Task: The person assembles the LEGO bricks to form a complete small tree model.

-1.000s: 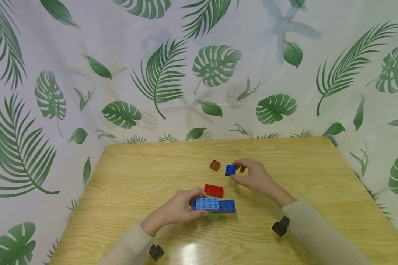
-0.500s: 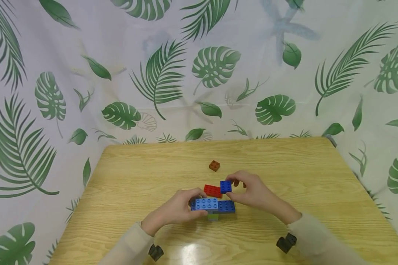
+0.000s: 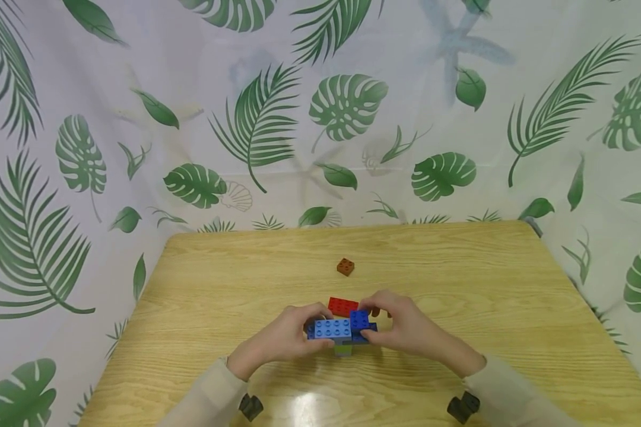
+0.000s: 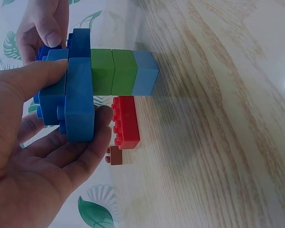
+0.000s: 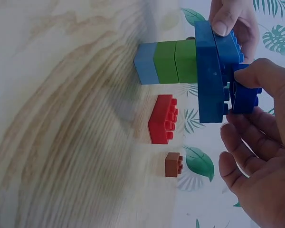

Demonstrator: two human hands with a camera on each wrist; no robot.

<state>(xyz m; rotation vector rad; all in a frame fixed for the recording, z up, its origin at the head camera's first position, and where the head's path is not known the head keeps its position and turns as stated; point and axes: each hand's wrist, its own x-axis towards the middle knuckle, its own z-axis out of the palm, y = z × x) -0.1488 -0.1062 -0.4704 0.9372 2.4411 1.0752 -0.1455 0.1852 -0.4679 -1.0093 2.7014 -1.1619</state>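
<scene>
A stack of toy building bricks stands on the table, a light blue brick (image 4: 146, 73) at its foot and two green bricks (image 4: 113, 72) above. Across them lies a long blue brick (image 5: 208, 76), topped on its left part by a light blue brick (image 3: 333, 328). My left hand (image 3: 280, 339) grips these upper bricks between thumb and fingers. A small dark blue brick (image 3: 359, 319) is pinched in my right hand (image 3: 408, 325), over the long brick's right part, beside the light blue one. It looks slightly tilted on the studs; whether it is seated, I cannot tell.
Just behind the stack a red brick (image 3: 343, 306) lies on the wooden table (image 3: 235, 273). Farther back sits a small brown brick (image 3: 345, 267). A leaf-patterned cloth (image 3: 278, 207) hangs behind and beside the table.
My right hand has brought the dark blue brick toward me and slightly left, from beside the brown brick to the stack's top. My left hand has kept its grip in place.
</scene>
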